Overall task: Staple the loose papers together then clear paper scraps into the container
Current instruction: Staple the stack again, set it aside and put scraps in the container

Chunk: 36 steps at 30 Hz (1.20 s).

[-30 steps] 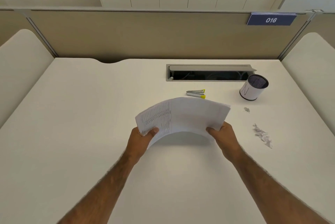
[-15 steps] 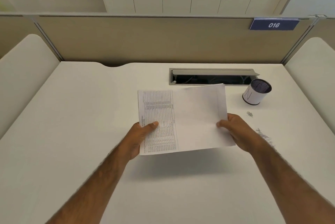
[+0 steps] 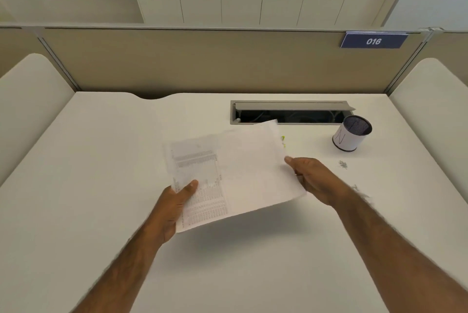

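The left hand [image 3: 177, 201] and right hand [image 3: 314, 181] each pinch a side of the papers [image 3: 243, 168], held above the counter [image 3: 101, 186]. I think they are being lined up. Next, reach for the stapler [image 3: 283, 141] behind them.

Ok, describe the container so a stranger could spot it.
Find the blue 016 sign on the partition and drop down to the white desk. By the right end of the cable slot stands the container: a dark mesh cup wrapped in white paper marked N, the only upright thing.
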Tool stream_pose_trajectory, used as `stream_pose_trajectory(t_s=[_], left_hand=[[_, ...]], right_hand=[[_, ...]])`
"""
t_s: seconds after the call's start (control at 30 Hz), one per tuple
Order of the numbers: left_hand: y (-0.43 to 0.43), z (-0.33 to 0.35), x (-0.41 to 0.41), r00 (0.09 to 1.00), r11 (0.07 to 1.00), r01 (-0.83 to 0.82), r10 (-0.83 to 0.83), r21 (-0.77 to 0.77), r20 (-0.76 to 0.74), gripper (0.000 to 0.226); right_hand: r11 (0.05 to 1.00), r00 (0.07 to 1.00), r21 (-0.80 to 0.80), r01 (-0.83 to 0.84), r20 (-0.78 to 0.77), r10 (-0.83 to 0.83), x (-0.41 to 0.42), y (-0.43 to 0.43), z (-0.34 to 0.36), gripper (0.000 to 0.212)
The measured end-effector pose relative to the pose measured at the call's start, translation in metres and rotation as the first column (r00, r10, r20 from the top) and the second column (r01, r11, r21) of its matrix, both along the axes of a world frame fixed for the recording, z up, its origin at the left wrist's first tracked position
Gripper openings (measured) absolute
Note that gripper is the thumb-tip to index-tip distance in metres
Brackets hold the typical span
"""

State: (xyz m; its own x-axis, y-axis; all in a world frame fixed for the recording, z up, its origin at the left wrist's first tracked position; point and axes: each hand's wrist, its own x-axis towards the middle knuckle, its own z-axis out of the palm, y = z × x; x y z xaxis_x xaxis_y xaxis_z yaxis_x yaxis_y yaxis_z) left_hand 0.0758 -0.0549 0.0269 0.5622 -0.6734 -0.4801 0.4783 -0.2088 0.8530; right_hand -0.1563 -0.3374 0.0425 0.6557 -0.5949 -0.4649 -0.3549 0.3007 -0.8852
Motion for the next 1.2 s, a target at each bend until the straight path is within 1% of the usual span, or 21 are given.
stream_pose_trajectory(t_s=[0.07,0.13,0.17,0.2,0.23,0.27,0.3,0.37,0.47,0.53,0.6,0.73,0.77,0.83,0.9,0.93,0.97,1.0,1.07,1.13,1.2], left_hand=[[0.014,-0.004,0.010,0.998,0.998,-0.066,0.066,-0.005,0.002,0.037],[0.027,-0.007,0.020,0.993,0.993,-0.116,0.116,-0.018,-0.004,0.037],[0.032,-0.008,0.025,0.991,0.991,-0.131,0.131,-0.017,0.000,0.038],[0.035,-0.008,0.029,0.990,0.990,-0.140,0.140,-0.015,0.008,0.039],[0.038,-0.009,0.033,0.989,0.989,-0.146,0.146,-0.013,0.016,0.040],[0.040,-0.009,0.036,0.988,0.988,-0.152,0.152,-0.013,0.022,0.041],[0.041,-0.008,0.039,0.987,0.988,-0.156,0.156,-0.013,0.026,0.041],[0.040,-0.006,0.042,0.987,0.988,-0.154,0.154,-0.009,0.038,0.040],[0.036,-0.002,0.046,0.989,0.991,-0.136,0.136,-0.007,0.051,0.039],[0.031,0.002,0.049,0.990,0.992,-0.128,0.128,-0.019,0.060,0.037],[0.026,0.006,0.051,0.990,0.991,-0.126,0.128,-0.037,0.067,0.035],[0.016,0.016,0.051,0.990,0.989,-0.124,0.129,-0.074,0.057,0.037],[0.013,0.017,0.052,0.990,0.989,-0.126,0.131,-0.077,0.059,0.037],[0.008,0.020,0.052,0.989,0.988,-0.132,0.136,-0.078,0.059,0.038],[0.003,0.024,0.050,0.988,0.987,-0.138,0.143,-0.081,0.051,0.038],[-0.001,0.025,0.049,0.989,0.987,-0.138,0.142,-0.085,0.046,0.038],[-0.004,0.028,0.048,0.989,0.986,-0.138,0.142,-0.090,0.041,0.037],[-0.008,0.031,0.046,0.989,0.986,-0.139,0.143,-0.094,0.038,0.035],[-0.017,0.037,0.041,0.988,0.984,-0.146,0.151,-0.103,0.037,0.031],[-0.024,0.044,0.035,0.986,0.980,-0.156,0.162,-0.123,0.040,0.023],[-0.032,0.051,0.027,0.985,0.975,-0.160,0.169,-0.156,0.043,0.021]], right_hand=[[0.973,0.977,-0.134,0.190,-0.068,-0.200,0.009,-0.009,-0.009,0.034],[0.901,0.919,-0.305,0.309,-0.147,-0.365,0.018,-0.022,-0.022,0.024],[0.865,0.896,-0.411,0.287,-0.205,-0.394,0.023,-0.028,-0.028,0.018],[0.828,0.880,-0.520,0.208,-0.271,-0.391,0.028,-0.033,-0.032,0.014],[0.790,0.870,-0.605,0.097,-0.335,-0.363,0.034,-0.036,-0.034,0.015],[0.756,0.863,-0.654,-0.024,-0.396,-0.315,0.041,-0.039,-0.036,0.023],[0.727,0.850,-0.671,-0.145,-0.461,-0.256,0.049,-0.042,-0.037,0.034],[0.668,0.785,-0.656,-0.352,-0.595,-0.171,0.063,-0.048,-0.038,0.054],[0.602,0.700,-0.618,-0.506,-0.702,-0.133,0.082,-0.063,-0.043,0.062],[0.573,0.656,-0.598,-0.560,-0.742,-0.134,0.091,-0.075,-0.046,0.061],[0.552,0.627,-0.585,-0.594,-0.767,-0.139,0.097,-0.084,-0.047,0.053],[0.507,0.625,-0.617,-0.602,-0.759,-0.181,0.098,-0.083,-0.048,0.033],[0.523,0.648,-0.630,-0.574,-0.740,-0.180,0.096,-0.078,-0.049,0.031],[0.598,0.750,-0.674,-0.434,-0.638,-0.174,0.090,-0.066,-0.048,0.026],[0.675,0.870,-0.700,-0.235,-0.460,-0.174,0.078,-0.052,-0.045,0.021],[0.729,0.917,-0.673,-0.125,-0.358,-0.173,0.072,-0.044,-0.043,0.016],[0.806,0.952,-0.592,-0.009,-0.251,-0.174,0.064,-0.034,-0.038,0.013],[0.882,0.974,-0.461,0.093,-0.143,-0.178,0.056,-0.024,-0.034,0.013],[0.959,0.977,-0.189,0.211,0.064,-0.202,0.039,-0.002,-0.025,0.014],[0.966,0.940,0.047,0.253,0.226,-0.257,0.026,0.025,-0.015,0.013],[0.940,0.901,0.213,0.268,0.289,-0.323,0.019,0.059,-0.006,0.008]])
